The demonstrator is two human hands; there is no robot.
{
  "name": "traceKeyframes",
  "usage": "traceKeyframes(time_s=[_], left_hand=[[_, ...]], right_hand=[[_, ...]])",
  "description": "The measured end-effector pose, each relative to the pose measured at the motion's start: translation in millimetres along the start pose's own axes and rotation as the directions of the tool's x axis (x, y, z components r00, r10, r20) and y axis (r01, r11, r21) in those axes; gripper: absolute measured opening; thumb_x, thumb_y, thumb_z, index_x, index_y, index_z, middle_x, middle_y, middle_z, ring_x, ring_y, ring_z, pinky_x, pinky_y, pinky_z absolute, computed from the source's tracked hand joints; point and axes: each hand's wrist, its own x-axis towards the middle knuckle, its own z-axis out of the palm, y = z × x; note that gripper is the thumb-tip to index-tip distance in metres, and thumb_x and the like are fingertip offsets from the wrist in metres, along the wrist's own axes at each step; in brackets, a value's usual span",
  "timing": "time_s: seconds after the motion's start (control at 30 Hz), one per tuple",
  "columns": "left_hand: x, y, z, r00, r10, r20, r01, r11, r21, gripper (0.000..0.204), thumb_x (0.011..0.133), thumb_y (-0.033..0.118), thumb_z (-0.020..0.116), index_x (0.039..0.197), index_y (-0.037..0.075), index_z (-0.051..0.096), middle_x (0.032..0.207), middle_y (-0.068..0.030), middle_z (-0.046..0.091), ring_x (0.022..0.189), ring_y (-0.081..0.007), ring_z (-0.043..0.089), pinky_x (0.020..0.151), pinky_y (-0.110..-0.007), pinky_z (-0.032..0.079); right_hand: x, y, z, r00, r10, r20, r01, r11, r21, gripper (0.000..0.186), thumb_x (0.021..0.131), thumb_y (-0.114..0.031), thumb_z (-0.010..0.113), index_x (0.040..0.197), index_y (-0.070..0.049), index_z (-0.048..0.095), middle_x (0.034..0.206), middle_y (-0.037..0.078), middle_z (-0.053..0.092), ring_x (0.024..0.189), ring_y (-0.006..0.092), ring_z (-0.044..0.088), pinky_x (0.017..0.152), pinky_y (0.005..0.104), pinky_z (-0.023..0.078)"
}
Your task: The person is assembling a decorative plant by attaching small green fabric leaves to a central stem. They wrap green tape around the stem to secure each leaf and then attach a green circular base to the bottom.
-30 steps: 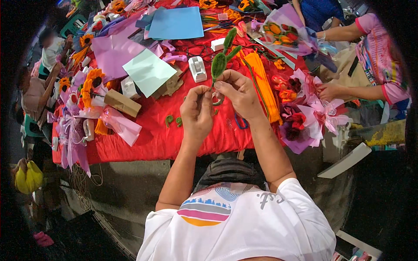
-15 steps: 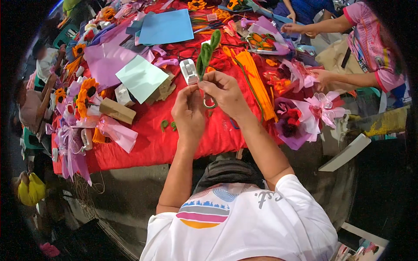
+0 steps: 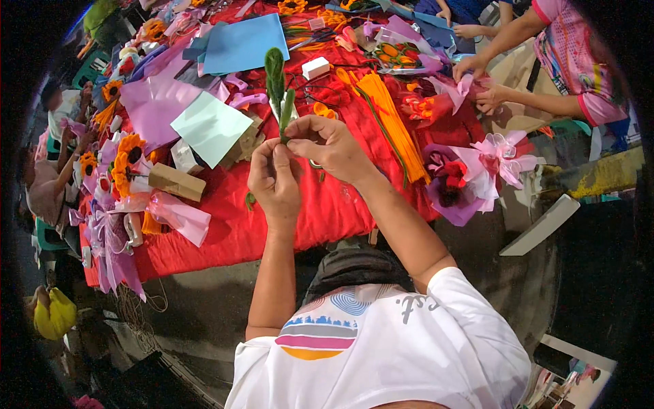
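Fuzzy green pipe-cleaner leaves [image 3: 274, 73] stand upright above my fingertips, one tall and one shorter. My left hand [image 3: 276, 183] pinches their base from below. My right hand [image 3: 332, 148] closes its thumb and forefinger on the same base from the right. The stem's lower end is hidden by my fingers. Just behind the leaves a white object shows in part. A small ring-shaped thing peeks out under my right hand, mostly covered. Green pipe-cleaner scraps [image 3: 250, 200] lie on the red cloth [image 3: 327, 221] near my left wrist.
A bundle of orange pipe cleaners [image 3: 392, 129] lies right of my hands. Pale green paper [image 3: 212, 128] and a cardboard block [image 3: 177, 181] are to the left. Wrapped bouquets [image 3: 453, 180] sit at both sides. At the right, a co-worker's hands [image 3: 487, 99] handle pink wrapping.
Both my hands have shifted left with the green leaves, which now stand more apart from each other. The co-worker's hands at the right have come closer together on the pink wrapping.
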Motion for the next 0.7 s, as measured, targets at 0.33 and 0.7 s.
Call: traceKeyframes(time_s=[0.33, 0.7], left_hand=[[7, -21, -12, 0.998, 0.046, 0.047, -0.051, 0.992, 0.113, 0.008, 0.087, 0.010, 0.053, 0.083, 0.003, 0.054, 0.067, 0.0037, 0.049, 0.055, -0.0012, 0.040, 0.045, -0.016, 0.031], [60, 2, 2, 0.983, 0.139, 0.122, -0.162, 0.966, 0.201, 0.014, 0.083, 0.014, 0.060, 0.083, 0.000, 0.057, 0.067, 0.0027, 0.052, 0.057, -0.0028, 0.042, 0.049, -0.018, 0.033]], right_hand=[[3, 23, -2, 0.992, -0.127, 0.003, 0.127, 0.992, -0.004, 0.013, 0.077, -0.003, 0.058, 0.090, -0.002, 0.058, 0.078, 0.000, 0.058, 0.072, 0.0072, 0.054, 0.068, 0.0215, 0.045], [47, 7, -37, 0.959, -0.117, 0.259, 0.119, 0.993, 0.011, 0.016, 0.080, -0.004, 0.059, 0.096, -0.002, 0.061, 0.084, 0.003, 0.062, 0.080, 0.0083, 0.057, 0.071, 0.0222, 0.047]])
